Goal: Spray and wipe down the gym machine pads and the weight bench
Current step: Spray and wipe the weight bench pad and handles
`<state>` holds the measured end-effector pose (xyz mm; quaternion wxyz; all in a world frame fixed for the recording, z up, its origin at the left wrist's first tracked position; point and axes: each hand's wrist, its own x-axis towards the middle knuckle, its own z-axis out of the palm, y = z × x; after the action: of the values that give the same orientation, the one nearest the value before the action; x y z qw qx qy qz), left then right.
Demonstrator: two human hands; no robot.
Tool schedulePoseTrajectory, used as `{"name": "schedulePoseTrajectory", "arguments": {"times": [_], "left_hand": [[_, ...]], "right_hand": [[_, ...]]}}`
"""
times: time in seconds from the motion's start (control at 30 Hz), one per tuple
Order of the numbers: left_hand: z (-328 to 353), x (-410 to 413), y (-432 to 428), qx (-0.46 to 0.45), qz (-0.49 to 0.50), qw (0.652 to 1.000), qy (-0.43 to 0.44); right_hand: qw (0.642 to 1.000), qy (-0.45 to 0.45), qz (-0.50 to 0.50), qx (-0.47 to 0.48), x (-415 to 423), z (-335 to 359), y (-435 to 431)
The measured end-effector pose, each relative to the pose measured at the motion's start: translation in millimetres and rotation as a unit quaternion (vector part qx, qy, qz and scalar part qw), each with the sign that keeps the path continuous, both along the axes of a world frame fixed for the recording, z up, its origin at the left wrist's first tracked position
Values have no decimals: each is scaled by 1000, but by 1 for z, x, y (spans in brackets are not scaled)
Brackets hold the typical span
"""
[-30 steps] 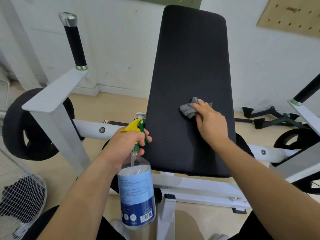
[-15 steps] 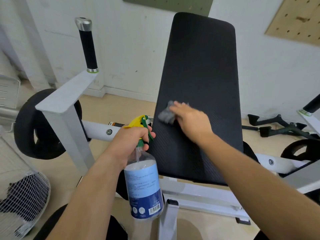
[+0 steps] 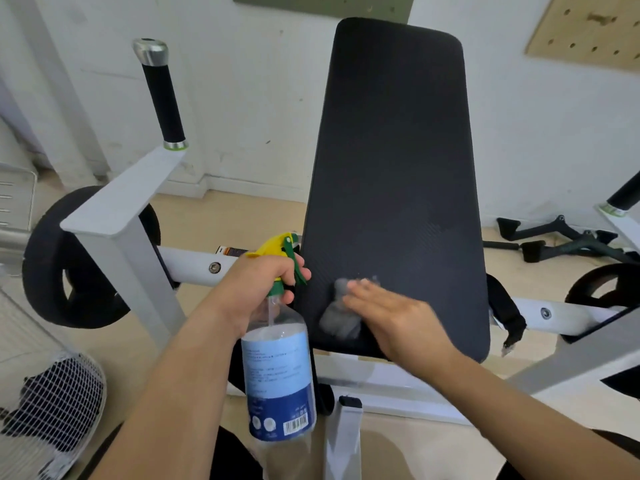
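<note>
A long black pad (image 3: 398, 161) of the gym machine tilts up toward the wall in the middle of the view. My right hand (image 3: 394, 318) presses a grey cloth (image 3: 337, 315) flat against the pad's lower left corner; both are motion-blurred. My left hand (image 3: 258, 282) grips the neck of a clear spray bottle (image 3: 278, 375) with a blue label and a yellow and green trigger head, held upright just left of the pad.
A white frame arm (image 3: 117, 216) with a black upright handle (image 3: 162, 95) stands at the left, a black weight plate (image 3: 52, 258) behind it. A white wire fan guard (image 3: 45, 410) is at the lower left. Cable attachments (image 3: 561, 240) lie on the floor at the right.
My right hand has swept the cloth from the pad's middle leftward and down to its lower left corner. The bottle has stayed beside the pad in my left hand.
</note>
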<state>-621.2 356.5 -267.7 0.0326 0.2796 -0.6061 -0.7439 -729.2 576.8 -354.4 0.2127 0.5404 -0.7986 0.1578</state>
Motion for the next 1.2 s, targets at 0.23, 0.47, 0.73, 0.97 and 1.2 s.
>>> {"name": "schedulePoseTrajectory", "arguments": {"times": [0.23,0.47,0.73,0.97,1.2], "left_hand": [[-12,-4,20,-27,-22,999,-41],[-7,0,22,-45,-10,998,-41],[-2,4,-3,-25,78,997,15],[-1,-2,4,-36,63,997,-3],[-4,-10,19,-57,27,998,-19]], "right_hand": [[957,-100,-182,-203,-44,74,26],[978,-85,-173,-74,-72,84,-57],[998,34,25,38,23,-18,-27],[996,37,-67,35,-60,46,-61],[961,-48,-272,-18,-117,70,-21]]}}
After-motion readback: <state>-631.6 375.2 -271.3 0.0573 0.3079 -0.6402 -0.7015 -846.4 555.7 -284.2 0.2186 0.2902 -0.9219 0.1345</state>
